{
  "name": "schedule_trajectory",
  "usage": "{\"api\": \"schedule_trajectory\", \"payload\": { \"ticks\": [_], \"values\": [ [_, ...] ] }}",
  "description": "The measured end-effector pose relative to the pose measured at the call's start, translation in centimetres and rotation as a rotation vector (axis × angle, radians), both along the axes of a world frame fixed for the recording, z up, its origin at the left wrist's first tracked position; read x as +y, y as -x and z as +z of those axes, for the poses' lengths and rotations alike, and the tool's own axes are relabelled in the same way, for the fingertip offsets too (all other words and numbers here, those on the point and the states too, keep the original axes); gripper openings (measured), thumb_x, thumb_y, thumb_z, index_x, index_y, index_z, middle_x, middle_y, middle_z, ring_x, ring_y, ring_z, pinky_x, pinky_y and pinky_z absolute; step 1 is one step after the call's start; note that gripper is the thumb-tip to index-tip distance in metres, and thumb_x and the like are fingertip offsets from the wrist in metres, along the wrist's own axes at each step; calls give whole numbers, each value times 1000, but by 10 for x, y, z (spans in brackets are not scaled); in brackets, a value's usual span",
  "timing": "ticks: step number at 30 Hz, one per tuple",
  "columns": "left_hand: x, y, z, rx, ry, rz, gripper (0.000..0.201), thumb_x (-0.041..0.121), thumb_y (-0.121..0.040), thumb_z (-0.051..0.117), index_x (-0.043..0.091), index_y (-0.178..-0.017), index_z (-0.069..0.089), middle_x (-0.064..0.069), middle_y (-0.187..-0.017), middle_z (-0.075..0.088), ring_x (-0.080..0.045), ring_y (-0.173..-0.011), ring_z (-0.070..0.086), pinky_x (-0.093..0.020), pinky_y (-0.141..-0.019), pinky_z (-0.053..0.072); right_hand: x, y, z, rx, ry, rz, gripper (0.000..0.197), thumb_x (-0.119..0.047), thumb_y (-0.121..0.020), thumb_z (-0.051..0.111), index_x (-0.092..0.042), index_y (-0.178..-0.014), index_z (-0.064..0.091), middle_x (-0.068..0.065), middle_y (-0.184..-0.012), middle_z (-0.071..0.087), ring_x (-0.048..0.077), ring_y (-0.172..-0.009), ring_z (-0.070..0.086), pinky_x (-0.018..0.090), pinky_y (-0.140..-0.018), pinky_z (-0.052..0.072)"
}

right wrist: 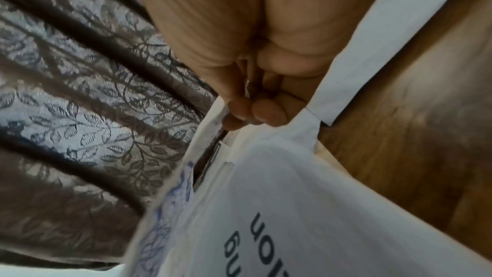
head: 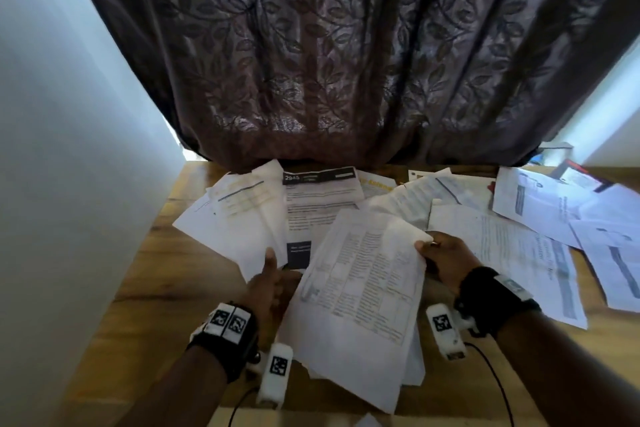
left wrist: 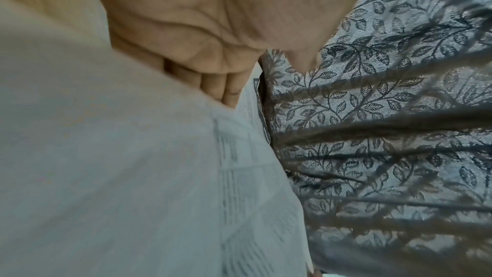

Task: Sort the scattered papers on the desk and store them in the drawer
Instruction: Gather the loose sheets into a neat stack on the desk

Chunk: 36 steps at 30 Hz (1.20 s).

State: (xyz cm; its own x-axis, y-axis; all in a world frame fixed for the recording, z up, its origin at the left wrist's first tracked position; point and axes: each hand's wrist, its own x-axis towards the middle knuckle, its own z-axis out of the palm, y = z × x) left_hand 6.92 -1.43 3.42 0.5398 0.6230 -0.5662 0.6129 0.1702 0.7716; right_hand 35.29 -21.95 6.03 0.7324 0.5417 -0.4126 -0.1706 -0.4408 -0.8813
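My right hand pinches the far right corner of the gathered stack at the desk's near middle, my left hand supports its left edge with fingers underneath, thumb up; next: square edges before reaching for the loose sheets far right.
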Motion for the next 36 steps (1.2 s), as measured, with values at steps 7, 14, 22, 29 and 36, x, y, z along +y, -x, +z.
{"api": "schedule_trajectory", "payload": {
  "ticks": [7, 14, 22, 29, 36],
  "values": [
    [-28, -12, 17, -22, -273, -326, 38, 33, -92, 65, 17, -125, 56, 9, -116, 60, -7, -96, 55, 3, -67, 41, 17, 4, -16, 230, -92, -157, 36, -8, -94, 68, -11, -127, 55, 22, -104, 67, 33, -76, 64, 42, -65, 54],
    [-40, -12, -7, -204, -106, -179, 36, 9, -89, 68, 20, -122, 57, -1, -123, 67, -22, -115, 64, -31, -92, 56, -1, 16, -34, 211, 44, -52, 56, 2, -82, 75, -19, -130, 54, 28, -97, 74, 35, -74, 67, 53, -76, 59],
    [-35, -8, -29, 2, -514, -293, 69, 44, -81, 72, 25, -140, 41, 4, -145, 45, -16, -131, 47, -37, -107, 45, -12, 23, -39, -69, 143, 67, 47, -6, -87, 72, -23, -129, 58, 9, -85, 76, 21, -66, 71, 33, -63, 58],
    [-37, -4, -38, 111, -602, -521, 95, 39, -82, 73, 35, -154, 11, 6, -161, 2, -22, -149, 13, -42, -120, 26, -12, 16, -43, -213, 255, 110, 32, -17, -91, 66, -27, -122, 64, 2, -84, 74, 20, -65, 68, 33, -64, 58],
    [-38, -2, -44, 200, -592, -648, 94, 47, -82, 71, 35, -154, 13, 4, -161, -11, -25, -150, -5, -45, -123, 17, -8, 17, -46, -386, 396, 119, 40, -20, -92, 63, -25, -131, 58, 5, -114, 68, 23, -97, 65, 35, -90, 54]
  ]
}}
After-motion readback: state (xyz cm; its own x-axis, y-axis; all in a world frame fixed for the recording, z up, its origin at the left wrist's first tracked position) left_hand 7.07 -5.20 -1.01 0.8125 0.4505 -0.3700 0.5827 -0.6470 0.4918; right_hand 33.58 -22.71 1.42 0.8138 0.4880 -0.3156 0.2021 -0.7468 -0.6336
